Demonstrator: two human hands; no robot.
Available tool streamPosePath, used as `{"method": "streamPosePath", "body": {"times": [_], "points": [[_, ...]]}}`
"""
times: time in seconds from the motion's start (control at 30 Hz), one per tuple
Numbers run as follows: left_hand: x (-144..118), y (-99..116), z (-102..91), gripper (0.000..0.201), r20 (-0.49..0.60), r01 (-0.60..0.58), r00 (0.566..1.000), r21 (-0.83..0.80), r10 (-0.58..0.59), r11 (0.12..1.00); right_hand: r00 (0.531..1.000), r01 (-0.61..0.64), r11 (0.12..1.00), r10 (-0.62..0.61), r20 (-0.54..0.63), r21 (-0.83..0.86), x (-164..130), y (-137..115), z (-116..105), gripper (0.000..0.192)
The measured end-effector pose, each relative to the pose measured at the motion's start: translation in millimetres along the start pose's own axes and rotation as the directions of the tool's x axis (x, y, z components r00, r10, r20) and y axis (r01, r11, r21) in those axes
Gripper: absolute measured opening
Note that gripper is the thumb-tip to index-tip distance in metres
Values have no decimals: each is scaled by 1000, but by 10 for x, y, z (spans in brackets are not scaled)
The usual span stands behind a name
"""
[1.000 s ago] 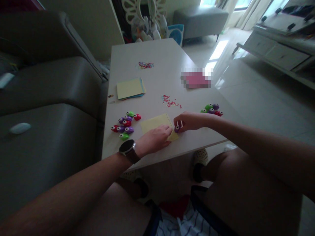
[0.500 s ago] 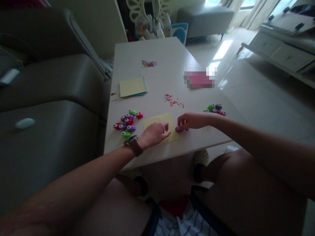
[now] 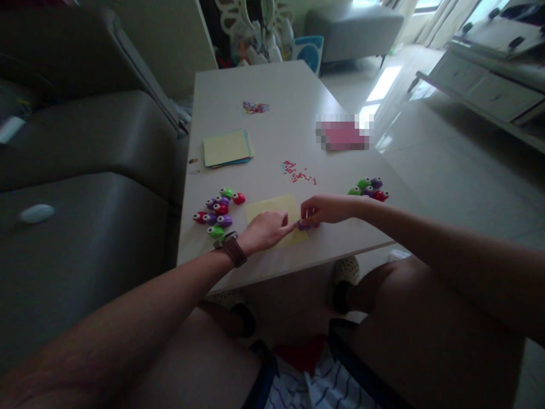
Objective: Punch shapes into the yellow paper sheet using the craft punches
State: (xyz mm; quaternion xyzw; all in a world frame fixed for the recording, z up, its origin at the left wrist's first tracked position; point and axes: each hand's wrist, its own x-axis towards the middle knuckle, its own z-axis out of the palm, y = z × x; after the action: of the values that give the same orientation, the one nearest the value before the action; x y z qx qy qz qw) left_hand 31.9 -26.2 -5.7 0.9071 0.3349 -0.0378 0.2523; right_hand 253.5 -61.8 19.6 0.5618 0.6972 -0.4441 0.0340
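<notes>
A pale yellow paper sheet [image 3: 272,208] lies near the front edge of the white table [image 3: 272,96]. My left hand [image 3: 266,228] rests on the sheet, its index finger stretched toward a small purple punch [image 3: 303,225] at the sheet's right edge. My right hand [image 3: 326,209] grips that purple punch and presses it down on the paper.
A cluster of several coloured punches [image 3: 218,212] lies left of the sheet, another cluster [image 3: 368,188] to the right. A paper stack [image 3: 225,148], red punched bits [image 3: 298,172], mixed bits [image 3: 254,107] and a pink item [image 3: 344,136] sit farther back. A grey sofa [image 3: 85,147] borders the left.
My right hand has lowered the purple punch flat onto the sheet's edge. My left hand slid slightly left and its index finger now points at the punch.
</notes>
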Motion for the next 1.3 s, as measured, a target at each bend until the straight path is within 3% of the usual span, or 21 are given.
{"method": "streamPosePath", "body": {"times": [0.13, 0.27, 0.4, 0.67, 0.87, 1.03, 1.13, 1.3], "points": [[8, 44, -7, 60, 7, 30, 1000, 22, -30, 999, 999, -36, 999, 36, -8, 5, 30, -10, 14, 32], [23, 108, -12, 69, 23, 65, 998, 69, -66, 996, 995, -96, 994, 97, -14, 54, 100, -13, 30, 29], [33, 172, -20, 67, 42, 101, 993, 111, -106, 989, 979, -199, 978, 202, -40, 62, 155, -70, 17, 16], [36, 244, 20, 53, 34, 143, 988, 174, -151, 974, 942, -314, 940, 326, -84, 131, 211, -111, 40, 14], [47, 145, -10, 51, 83, 40, 995, 122, -50, 992, 966, -222, 931, 250, -63, 289, 85, -25, -17, 18], [29, 98, -63, 35, 105, -17, 994, 66, 10, 998, 947, -213, 961, 247, -207, 174, -31, 148, -137, 26], [-5, 108, -96, 21, 137, -17, 990, 48, 10, 999, 955, -140, 982, 168, -245, 128, -47, 209, -148, 28], [-76, 112, -114, 36, 156, -42, 987, 49, 34, 998, 960, -80, 994, 56, -275, -80, -22, 164, -98, 29]]}}
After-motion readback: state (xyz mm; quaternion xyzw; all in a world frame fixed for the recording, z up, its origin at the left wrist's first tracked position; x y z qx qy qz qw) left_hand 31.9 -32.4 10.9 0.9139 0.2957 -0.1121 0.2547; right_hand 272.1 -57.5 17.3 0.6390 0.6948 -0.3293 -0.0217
